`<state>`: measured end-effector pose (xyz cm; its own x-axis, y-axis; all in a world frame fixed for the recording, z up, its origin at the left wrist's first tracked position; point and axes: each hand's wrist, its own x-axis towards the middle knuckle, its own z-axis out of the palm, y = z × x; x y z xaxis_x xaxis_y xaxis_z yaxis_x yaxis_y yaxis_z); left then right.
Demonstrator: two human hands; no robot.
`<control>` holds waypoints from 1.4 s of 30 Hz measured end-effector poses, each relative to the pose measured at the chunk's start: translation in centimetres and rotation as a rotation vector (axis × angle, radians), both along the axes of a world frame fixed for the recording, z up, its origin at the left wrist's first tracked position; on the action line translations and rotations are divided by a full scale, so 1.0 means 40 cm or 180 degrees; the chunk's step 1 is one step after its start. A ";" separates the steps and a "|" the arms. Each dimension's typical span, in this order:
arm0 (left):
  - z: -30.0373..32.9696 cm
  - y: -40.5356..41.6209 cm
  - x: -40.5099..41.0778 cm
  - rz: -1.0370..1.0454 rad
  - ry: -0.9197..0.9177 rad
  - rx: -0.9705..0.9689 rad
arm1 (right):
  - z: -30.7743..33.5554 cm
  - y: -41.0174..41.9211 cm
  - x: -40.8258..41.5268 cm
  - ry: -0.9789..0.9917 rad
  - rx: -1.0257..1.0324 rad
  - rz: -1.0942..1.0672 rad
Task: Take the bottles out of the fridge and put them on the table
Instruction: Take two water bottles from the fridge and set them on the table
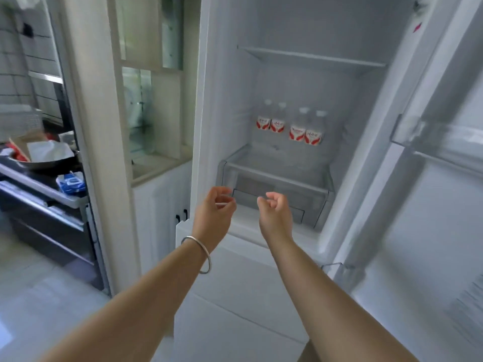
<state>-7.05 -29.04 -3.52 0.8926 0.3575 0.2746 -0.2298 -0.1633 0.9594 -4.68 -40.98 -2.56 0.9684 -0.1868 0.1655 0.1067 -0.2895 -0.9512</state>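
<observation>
Reaching toward the open fridge [308, 30], both bare hands hang in front of its lower part, the left hand [214, 210] and the right hand [275, 208] side by side but apart, each with fingers loosely curled and nothing in them; a silver bangle [199, 253] circles the left wrist. Four bottles [291, 124] with red-and-white labels stand upright at the far end of a shelf inside, in two touching pairs, above a clear drawer [277, 176] and well beyond the hands. The fridge door [431, 178] stands open on the right, and at far left a dark counter holds a pan [44, 163] and a blue packet [72, 182].
</observation>
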 end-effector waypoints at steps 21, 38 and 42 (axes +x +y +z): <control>0.023 -0.177 0.955 -0.1359 0.0057 0.0158 | 0.043 -0.151 0.781 -0.0502 -0.0063 -0.1528; 0.079 -0.344 1.230 -0.1666 -0.0406 -0.0341 | 0.058 -0.330 1.066 -0.0907 0.0157 -0.1565; 0.075 -0.346 1.248 -0.1661 -0.0441 -0.0197 | 0.051 -0.344 1.078 -0.0748 0.0227 -0.1357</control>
<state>42.86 -42.88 -0.54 0.9128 -0.1044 0.3948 -0.3902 0.0620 0.9186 38.45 -54.76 -0.53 0.7413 -0.5771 0.3427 0.2069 -0.2892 -0.9346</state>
